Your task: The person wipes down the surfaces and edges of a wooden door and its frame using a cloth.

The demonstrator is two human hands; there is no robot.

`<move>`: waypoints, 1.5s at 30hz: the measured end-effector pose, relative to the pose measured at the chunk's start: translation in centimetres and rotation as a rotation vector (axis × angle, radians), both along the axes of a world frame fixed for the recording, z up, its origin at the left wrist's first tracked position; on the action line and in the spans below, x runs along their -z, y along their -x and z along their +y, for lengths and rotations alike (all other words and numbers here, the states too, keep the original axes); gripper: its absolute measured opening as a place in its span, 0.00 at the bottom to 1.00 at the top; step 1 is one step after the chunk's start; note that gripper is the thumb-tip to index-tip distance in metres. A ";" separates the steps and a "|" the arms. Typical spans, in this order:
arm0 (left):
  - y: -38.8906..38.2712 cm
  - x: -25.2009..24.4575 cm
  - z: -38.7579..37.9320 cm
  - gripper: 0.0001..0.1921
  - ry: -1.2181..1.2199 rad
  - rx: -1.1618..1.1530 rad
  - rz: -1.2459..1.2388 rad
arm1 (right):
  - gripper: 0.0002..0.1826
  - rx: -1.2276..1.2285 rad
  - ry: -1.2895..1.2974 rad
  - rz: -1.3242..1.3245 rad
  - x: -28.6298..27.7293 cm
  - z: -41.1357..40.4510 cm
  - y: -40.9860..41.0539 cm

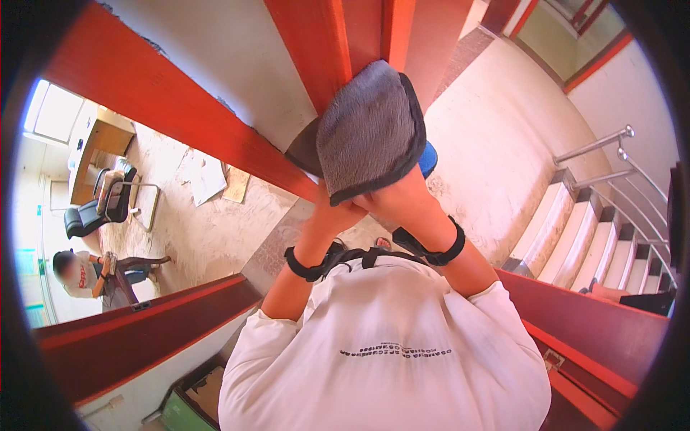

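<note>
A grey cloth [369,126] with black edging is held up in front of me in both hands. My left hand [340,209] grips its lower left side, and my right hand [405,196] grips the lower right. Most of my fingers are hidden behind the fabric. To the left of the cloth a darker brown-grey flap [304,148] sticks out; whether it belongs to the same cloth I cannot tell. Part of a blue object [429,160] shows behind it near my right hand. Behind the cloth rises a red door frame [318,59]; contact with it is hidden.
Stairs [582,229] with a steel handrail [595,144] are on the right, where another person's leg [606,293] shows. On the left are a red beam [178,102], a black chair [105,202], papers [207,183] on the floor and a person [81,275] handling a dark wooden piece.
</note>
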State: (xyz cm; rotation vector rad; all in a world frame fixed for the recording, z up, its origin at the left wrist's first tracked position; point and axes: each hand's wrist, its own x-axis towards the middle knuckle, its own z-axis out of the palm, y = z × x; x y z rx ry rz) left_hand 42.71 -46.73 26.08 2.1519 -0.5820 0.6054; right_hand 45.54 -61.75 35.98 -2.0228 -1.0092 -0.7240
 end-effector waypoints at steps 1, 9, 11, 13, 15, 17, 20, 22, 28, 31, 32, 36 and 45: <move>-0.2 0.6 -0.5 0.25 0.012 0.011 -0.005 | 0.32 0.004 -0.013 0.031 0.6 0.3 -0.1; 1.3 4.8 -0.9 0.24 -0.108 0.006 0.250 | 0.27 -0.104 0.218 0.195 10.1 -2.7 -0.6; 1.4 5.5 -0.9 0.23 -0.192 -0.013 0.172 | 0.29 -0.097 0.202 0.221 12.5 -3.5 -0.4; 1.5 5.5 -0.7 0.22 -0.276 -0.019 0.100 | 0.31 -0.180 0.197 0.360 13.9 -4.1 -0.3; 1.6 4.9 -0.7 0.22 -0.067 -0.057 0.170 | 0.29 -0.182 0.114 0.385 14.4 -4.7 -0.4; 1.7 3.8 -0.8 0.22 0.145 -0.095 0.240 | 0.28 -0.183 0.032 0.412 14.0 -5.0 -0.8; 1.2 1.4 -1.5 0.18 0.160 -0.109 0.168 | 0.32 -0.176 0.073 0.202 11.8 -5.5 -2.4; 0.5 -1.3 -2.0 0.17 0.216 -0.114 0.013 | 0.32 -0.126 -0.129 0.115 8.7 -4.5 -3.4; -1.5 -5.9 -2.8 0.12 0.319 -0.192 -0.167 | 0.30 0.131 -0.200 -0.091 0.9 -2.2 -5.9; -2.6 -6.8 -2.6 0.11 0.260 -0.256 -0.191 | 0.29 0.177 -0.228 -0.045 2.4 -1.6 -6.5; -2.9 -5.8 -2.5 0.10 0.272 -0.267 -0.139 | 0.29 0.170 -0.229 -0.051 2.9 -1.7 -6.4; -3.1 -2.0 -2.3 0.11 0.301 -0.256 -0.039 | 0.29 0.153 -0.265 -0.019 6.1 -2.5 -5.8; -2.0 -4.4 -2.3 0.10 0.383 -0.252 -0.065 | 0.26 0.007 -0.228 -0.161 -0.2 -1.4 -4.6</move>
